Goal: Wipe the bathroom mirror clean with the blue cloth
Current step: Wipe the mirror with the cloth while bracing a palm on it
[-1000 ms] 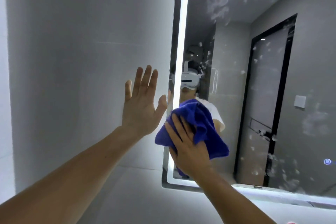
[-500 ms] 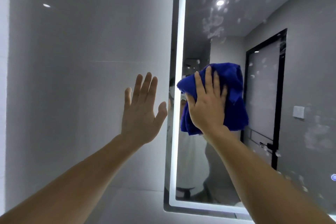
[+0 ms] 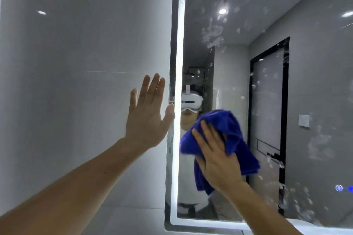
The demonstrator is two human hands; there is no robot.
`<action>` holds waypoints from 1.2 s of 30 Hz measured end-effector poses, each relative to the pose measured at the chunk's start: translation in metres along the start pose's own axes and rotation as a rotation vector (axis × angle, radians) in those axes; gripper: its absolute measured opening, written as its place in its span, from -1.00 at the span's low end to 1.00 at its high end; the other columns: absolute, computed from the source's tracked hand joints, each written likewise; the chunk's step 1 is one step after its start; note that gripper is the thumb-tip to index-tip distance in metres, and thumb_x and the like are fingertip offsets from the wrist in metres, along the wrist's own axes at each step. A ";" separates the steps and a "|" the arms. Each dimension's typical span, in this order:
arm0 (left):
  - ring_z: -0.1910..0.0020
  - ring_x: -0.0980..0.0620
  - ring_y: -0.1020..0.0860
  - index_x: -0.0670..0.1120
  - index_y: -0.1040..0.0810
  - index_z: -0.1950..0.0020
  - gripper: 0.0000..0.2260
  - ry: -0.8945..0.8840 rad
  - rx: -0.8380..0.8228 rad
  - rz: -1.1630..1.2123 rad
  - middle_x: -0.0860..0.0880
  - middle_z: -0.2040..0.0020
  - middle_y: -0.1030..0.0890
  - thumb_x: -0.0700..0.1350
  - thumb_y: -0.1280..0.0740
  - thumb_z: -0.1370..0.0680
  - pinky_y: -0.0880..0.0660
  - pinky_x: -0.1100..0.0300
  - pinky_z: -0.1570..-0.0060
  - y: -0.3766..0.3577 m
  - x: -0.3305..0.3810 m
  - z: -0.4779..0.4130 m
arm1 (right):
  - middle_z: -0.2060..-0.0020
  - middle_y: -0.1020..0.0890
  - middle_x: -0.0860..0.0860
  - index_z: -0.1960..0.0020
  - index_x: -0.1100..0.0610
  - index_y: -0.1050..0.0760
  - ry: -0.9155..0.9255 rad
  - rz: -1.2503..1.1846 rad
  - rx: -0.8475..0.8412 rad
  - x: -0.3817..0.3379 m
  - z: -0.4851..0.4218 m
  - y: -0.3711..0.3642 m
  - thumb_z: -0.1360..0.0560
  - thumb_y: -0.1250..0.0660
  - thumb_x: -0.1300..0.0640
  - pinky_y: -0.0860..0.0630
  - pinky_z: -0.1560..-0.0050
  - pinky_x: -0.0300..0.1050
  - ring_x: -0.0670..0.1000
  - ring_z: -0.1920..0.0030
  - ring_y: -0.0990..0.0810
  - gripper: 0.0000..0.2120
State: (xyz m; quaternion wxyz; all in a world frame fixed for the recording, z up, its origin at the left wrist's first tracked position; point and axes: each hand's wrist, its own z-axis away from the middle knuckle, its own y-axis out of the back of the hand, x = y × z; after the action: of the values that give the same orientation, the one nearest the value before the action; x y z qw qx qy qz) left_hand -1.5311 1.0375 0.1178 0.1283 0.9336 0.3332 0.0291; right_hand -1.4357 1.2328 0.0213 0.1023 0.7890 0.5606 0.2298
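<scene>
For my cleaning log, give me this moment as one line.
left hand flat on wall | right hand presses cloth to mirror, left part | smears remain top and right

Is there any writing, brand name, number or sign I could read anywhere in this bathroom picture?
No readable words or numbers anywhere.
Two glowing blue touch icons on the mirror, lower right: symbols too small and blurred to make out.
White headset in the reflection: no legible brand.
Blue cloth and wall switch: no visible markings.

right hand pressing blue cloth on mirror; left hand flat on wall
</scene>
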 end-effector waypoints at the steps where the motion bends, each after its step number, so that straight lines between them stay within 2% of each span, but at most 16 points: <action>1: -0.60 0.03 0.14 -0.03 -0.03 -0.62 -0.40 -0.004 0.003 0.001 0.02 -0.63 0.05 0.19 0.02 -0.63 0.27 -0.06 -0.52 0.001 0.000 0.000 | -0.55 -0.12 0.07 -0.55 0.10 -0.19 -0.076 -0.010 0.010 0.007 -0.014 0.006 -0.58 -0.30 0.02 -0.09 -0.47 -0.01 0.14 -0.54 -0.12 -0.40; 3: -0.60 0.03 0.13 -0.02 -0.03 -0.62 -0.39 -0.001 0.011 0.001 0.02 -0.63 0.04 0.22 0.04 -0.62 0.25 -0.09 -0.53 0.006 -0.001 -0.003 | -0.57 -0.06 0.08 -0.57 0.10 -0.11 -0.192 -0.003 0.052 0.018 -0.053 0.020 -0.62 -0.22 -0.01 0.13 -0.51 0.06 0.14 -0.56 -0.01 -0.41; 7: -0.60 0.04 0.13 -0.03 -0.03 -0.62 -0.39 0.005 0.032 -0.014 0.02 -0.63 0.03 0.22 0.09 -0.63 0.26 -0.05 -0.52 0.015 -0.005 -0.010 | -0.58 0.05 0.08 -0.59 0.06 0.01 -0.262 0.001 0.096 0.008 -0.127 0.039 -0.65 -0.05 -0.10 0.24 -0.47 0.08 0.14 -0.57 0.10 -0.42; 12: -0.59 0.06 0.15 -0.03 0.00 -0.62 -0.40 0.007 0.040 -0.041 0.03 -0.63 0.06 0.20 0.10 -0.64 0.29 -0.01 -0.51 0.018 -0.008 -0.016 | -0.58 0.05 0.06 -0.59 0.07 0.05 -0.133 0.028 0.060 -0.018 -0.129 0.034 -0.66 0.02 -0.10 0.45 -0.43 -0.06 0.11 -0.57 0.11 -0.43; 13: -0.60 0.05 0.14 -0.03 -0.01 -0.62 -0.40 0.009 0.046 -0.039 0.03 -0.63 0.05 0.22 0.11 -0.63 0.27 -0.02 -0.51 0.018 -0.008 -0.017 | -0.58 -0.02 0.06 -0.59 0.08 -0.01 -0.085 0.039 0.045 -0.022 -0.116 0.031 -0.66 0.04 -0.09 0.38 -0.46 -0.07 0.11 -0.57 0.05 -0.45; 14: -0.60 0.04 0.12 -0.04 -0.03 -0.62 -0.39 0.011 0.047 -0.035 0.02 -0.63 0.03 0.23 0.12 -0.63 0.24 -0.05 -0.52 0.017 -0.007 -0.017 | -0.57 -0.11 0.07 -0.57 0.09 -0.10 -0.051 0.037 0.024 -0.026 -0.100 0.026 -0.66 0.04 -0.08 0.22 -0.49 -0.09 0.12 -0.56 -0.07 -0.47; 16: -0.60 0.02 0.10 -0.05 -0.05 -0.62 -0.38 -0.001 0.047 -0.029 0.02 -0.62 0.02 0.23 0.11 -0.63 0.21 -0.08 -0.53 0.016 -0.003 -0.018 | -0.50 -0.30 0.09 -0.50 0.12 -0.29 -0.009 -0.003 -0.003 -0.026 -0.062 0.015 -0.63 -0.04 -0.04 -0.21 -0.41 -0.09 0.14 -0.47 -0.32 -0.50; 17: -0.60 0.03 0.10 -0.05 -0.05 -0.62 -0.39 -0.008 0.045 -0.030 0.01 -0.63 0.02 0.22 0.08 -0.63 0.22 -0.07 -0.53 0.016 -0.002 -0.018 | -0.47 -0.35 0.09 -0.48 0.12 -0.34 0.006 -0.025 -0.019 -0.024 -0.044 0.011 -0.60 -0.08 -0.03 -0.33 -0.34 -0.08 0.15 -0.43 -0.38 -0.51; 19: -0.60 0.03 0.12 -0.04 -0.04 -0.62 -0.40 -0.015 0.041 -0.023 0.02 -0.63 0.03 0.19 0.04 -0.63 0.23 -0.08 -0.53 0.015 0.000 -0.019 | -0.48 -0.33 0.07 -0.48 0.11 -0.34 0.052 -0.027 -0.088 -0.012 -0.019 0.008 -0.58 -0.10 -0.03 -0.43 -0.28 -0.04 0.15 -0.43 -0.38 -0.50; 22: -0.60 0.05 0.16 -0.03 -0.02 -0.62 -0.40 -0.024 0.032 -0.014 0.03 -0.63 0.07 0.18 0.01 -0.63 0.25 -0.07 -0.53 0.016 0.004 -0.021 | -0.54 -0.16 0.06 -0.54 0.08 -0.21 0.042 0.014 -0.099 0.010 -0.029 0.014 -0.60 -0.02 -0.06 -0.27 -0.40 -0.02 0.13 -0.52 -0.20 -0.46; 24: -0.59 0.06 0.18 -0.01 0.01 -0.62 -0.40 -0.025 0.022 -0.005 0.04 -0.63 0.09 0.19 0.04 -0.63 0.25 -0.09 -0.53 0.018 0.005 -0.026 | -0.57 -0.04 0.03 -0.58 0.06 -0.07 -0.063 0.012 -0.010 0.024 -0.063 0.024 -0.63 0.03 -0.10 0.03 -0.50 0.01 0.09 -0.57 0.00 -0.45; 26: -0.59 0.06 0.19 0.00 0.03 -0.62 -0.40 -0.032 0.025 -0.007 0.05 -0.63 0.09 0.22 0.09 -0.62 0.24 -0.09 -0.53 0.019 0.005 -0.032 | -0.58 0.05 0.02 -0.59 0.05 0.02 -0.147 0.016 0.067 0.034 -0.107 0.037 -0.66 0.02 -0.10 0.27 -0.50 0.01 0.06 -0.57 0.14 -0.44; 30: -0.58 0.09 0.20 0.01 0.03 -0.63 -0.40 -0.026 0.058 -0.043 0.06 -0.63 0.09 0.21 0.07 -0.63 0.37 0.05 -0.47 0.022 0.003 -0.053 | -0.58 0.07 0.05 -0.59 0.06 0.04 -0.252 0.017 0.114 0.021 -0.174 0.053 -0.67 0.02 -0.12 0.29 -0.47 0.05 0.11 -0.57 0.12 -0.44; 33: -0.57 0.12 0.23 0.01 0.03 -0.63 -0.40 -0.009 0.065 -0.053 0.07 -0.62 0.11 0.20 0.06 -0.63 0.47 0.16 -0.41 0.022 0.001 -0.063 | -0.59 0.06 0.05 -0.59 0.06 0.06 -0.179 0.039 0.116 -0.001 -0.171 0.051 -0.66 0.02 -0.12 0.41 -0.38 -0.09 0.09 -0.57 0.12 -0.43; 35: -0.57 0.12 0.23 0.01 0.03 -0.63 -0.41 -0.013 0.061 -0.059 0.07 -0.62 0.10 0.20 0.06 -0.63 0.47 0.16 -0.41 0.020 0.000 -0.063 | -0.58 0.01 0.02 -0.59 0.04 0.01 -0.075 0.044 0.077 -0.009 -0.145 0.043 -0.65 0.02 -0.14 0.31 -0.43 -0.11 0.08 -0.57 0.06 -0.43; 36: -0.58 0.10 0.20 0.00 0.01 -0.62 -0.41 -0.020 0.063 -0.060 0.06 -0.62 0.08 0.20 0.06 -0.63 0.44 0.14 -0.43 0.020 0.000 -0.063 | -0.58 -0.05 0.02 -0.58 0.03 -0.04 -0.031 0.037 0.046 -0.011 -0.128 0.039 -0.64 0.01 -0.14 0.16 -0.48 -0.10 0.08 -0.57 -0.02 -0.44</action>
State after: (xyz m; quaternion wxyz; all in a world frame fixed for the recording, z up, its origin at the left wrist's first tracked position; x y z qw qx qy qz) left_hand -1.5279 1.0366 0.1833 0.1032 0.9271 0.3602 0.0054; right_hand -1.4669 1.1968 0.1468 0.0885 0.8047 0.5496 0.2064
